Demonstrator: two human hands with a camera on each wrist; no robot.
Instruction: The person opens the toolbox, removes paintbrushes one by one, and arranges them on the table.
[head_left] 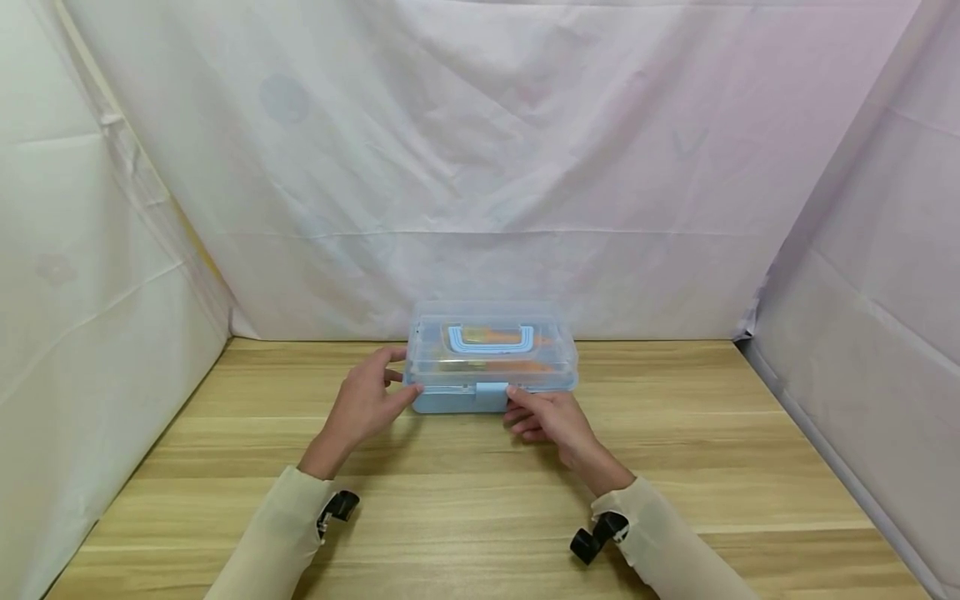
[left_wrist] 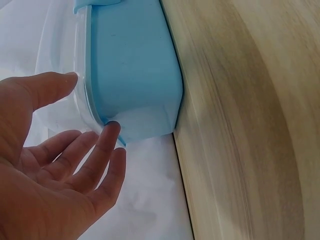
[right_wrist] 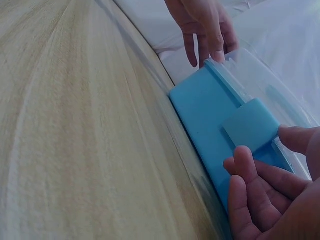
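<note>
Storage box (head_left: pixel 491 358): small, rectangular, pale-blue base under a clear, slightly domed lid (head_left: pixel 525 354). Lid down and seated on the base. Light-blue carry handle (head_left: pixel 491 339) lies flat in the lid's top, long side running 9 to 3 o'clock. Orange contents show through the clear plastic, shapes not readable. Pale-blue latch tab (head_left: pixel 491 397) sits at the middle of the front wall, at 6 o'clock on the box, lying flat over the lid's edge. Box stands level on the wooden worktop (head_left: pixel 675 467), centred, toward the far edge at 12 o'clock.
</note>
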